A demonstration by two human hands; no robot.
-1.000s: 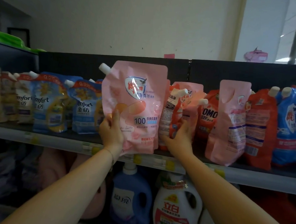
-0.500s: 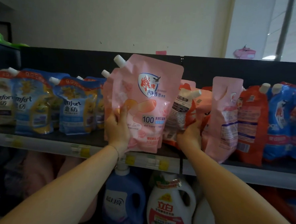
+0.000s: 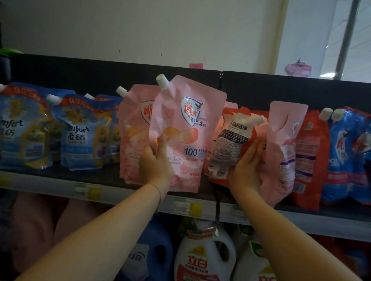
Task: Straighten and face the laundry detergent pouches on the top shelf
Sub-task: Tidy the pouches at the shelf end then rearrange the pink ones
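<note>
**Two pouches in hand at the top shelf**

The left hand grips the front pink pouch by its lower left edge, thumb on the face and fingers hidden behind. The pouch faces forward, its bottom at the front edge of the top shelf, overlapping a second pink pouch. The right hand holds a tilted red-and-white pouch, its fingertips out of sight against a back-turned pink pouch. Blue pouches run off the left edge. Behind them is a dark back panel, with pale wall above.

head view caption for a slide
Left hand grips a pink pouch, right hand an orange pouch, at the top shelf
</note>
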